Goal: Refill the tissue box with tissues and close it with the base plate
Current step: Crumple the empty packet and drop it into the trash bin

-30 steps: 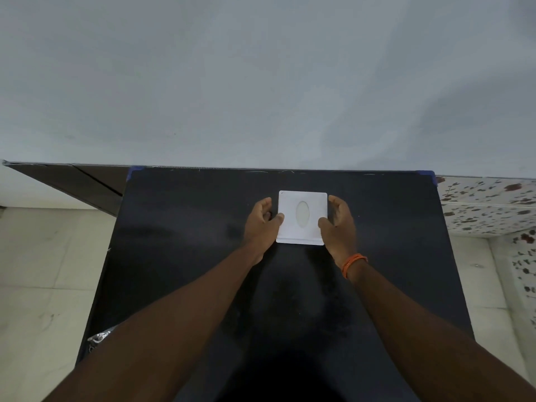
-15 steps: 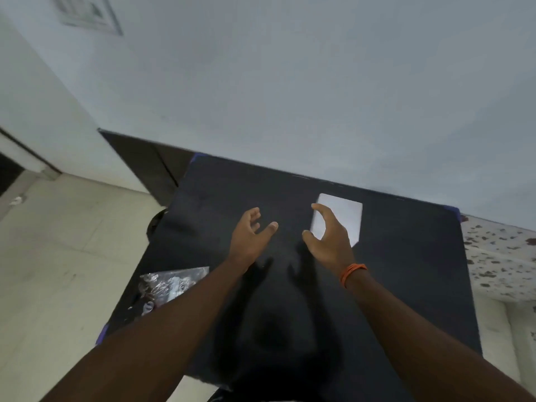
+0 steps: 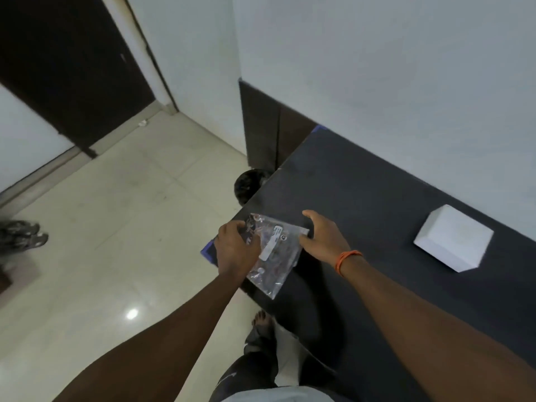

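A clear plastic tissue packet (image 3: 274, 253) with a white label lies at the left edge of the black table (image 3: 377, 204). My left hand (image 3: 236, 250) grips its left side with the fingers curled on the plastic. My right hand (image 3: 323, 237), an orange band on its wrist, holds the packet's right corner. The white tissue box (image 3: 454, 237) stands alone on the table far to the right, with neither hand near it.
A round black bin (image 3: 249, 184) sits on the tiled floor just beyond the table's left edge. Dark sandals (image 3: 23, 236) lie at far left. My foot (image 3: 261, 323) shows below the table edge. A white wall runs behind the table.
Both hands left the white box and moved left to the plastic packet, which they now hold. The view swung left, so the box now sits far right.
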